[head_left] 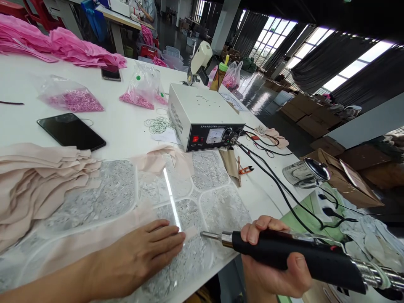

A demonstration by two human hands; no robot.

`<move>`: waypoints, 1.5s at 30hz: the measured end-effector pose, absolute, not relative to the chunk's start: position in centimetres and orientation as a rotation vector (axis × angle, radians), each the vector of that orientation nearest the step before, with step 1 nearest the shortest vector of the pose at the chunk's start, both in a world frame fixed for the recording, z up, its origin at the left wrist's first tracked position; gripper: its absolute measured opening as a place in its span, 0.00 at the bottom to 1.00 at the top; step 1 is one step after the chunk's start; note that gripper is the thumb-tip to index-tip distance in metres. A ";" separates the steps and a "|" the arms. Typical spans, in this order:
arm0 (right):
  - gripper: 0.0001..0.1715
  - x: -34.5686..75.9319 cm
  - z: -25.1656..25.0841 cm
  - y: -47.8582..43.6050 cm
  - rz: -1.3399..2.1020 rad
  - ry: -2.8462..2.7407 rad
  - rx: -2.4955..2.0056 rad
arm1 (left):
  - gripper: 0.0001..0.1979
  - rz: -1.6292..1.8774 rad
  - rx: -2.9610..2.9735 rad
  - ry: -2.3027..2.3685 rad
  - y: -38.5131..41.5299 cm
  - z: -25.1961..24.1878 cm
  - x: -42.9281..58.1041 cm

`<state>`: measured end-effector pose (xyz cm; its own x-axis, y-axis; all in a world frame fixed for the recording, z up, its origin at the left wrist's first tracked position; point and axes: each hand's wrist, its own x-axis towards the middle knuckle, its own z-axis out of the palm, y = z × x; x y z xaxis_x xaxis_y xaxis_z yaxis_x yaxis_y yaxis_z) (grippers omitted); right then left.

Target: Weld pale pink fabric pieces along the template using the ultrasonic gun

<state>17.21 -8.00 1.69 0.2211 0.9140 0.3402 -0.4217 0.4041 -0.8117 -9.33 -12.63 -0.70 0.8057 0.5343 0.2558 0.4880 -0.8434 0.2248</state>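
My right hand (274,261) is wrapped round a handheld ultrasonic welder (284,254) with a black body. Its metal tip points left, close by the end of a pale beige fabric strip (94,240); whether it touches is hard to tell. Pressed flat on that strip is my left hand (135,256), fingers stretched out. Beneath lies a grey marble-patterned mat (113,189). A pile of beige fabric pieces (41,181) sits at the left, and another beige piece (167,160) lies beyond my left hand.
A white welder control box (202,111) stands at mid-table, its black cables (277,181) running right. Two phones, bags of small pink pieces (72,100) and pink fabric (63,44) lie left. A glass jar (304,173) stands near the right edge. A person (150,14) sits far behind.
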 end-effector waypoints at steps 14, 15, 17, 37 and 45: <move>0.15 16.4 2.0 -7.9 1.017 -0.924 -0.627 | 0.24 0.581 2.784 0.846 -13.2 -2.3 -9.2; 0.15 16.4 2.0 -7.9 1.019 -0.925 -0.625 | 0.24 0.589 2.780 0.850 -13.2 -2.3 -9.1; 0.16 16.3 2.1 -7.8 1.019 -0.932 -0.621 | 0.23 0.601 2.773 0.860 -13.2 -2.4 -9.1; 0.18 15.7 1.9 -7.7 1.027 -0.972 -0.630 | 0.23 0.610 2.803 0.851 -12.8 -1.3 -9.1; 0.13 15.7 2.1 -8.1 1.027 -1.045 -0.644 | 0.21 0.629 2.793 0.832 -12.4 0.0 -8.9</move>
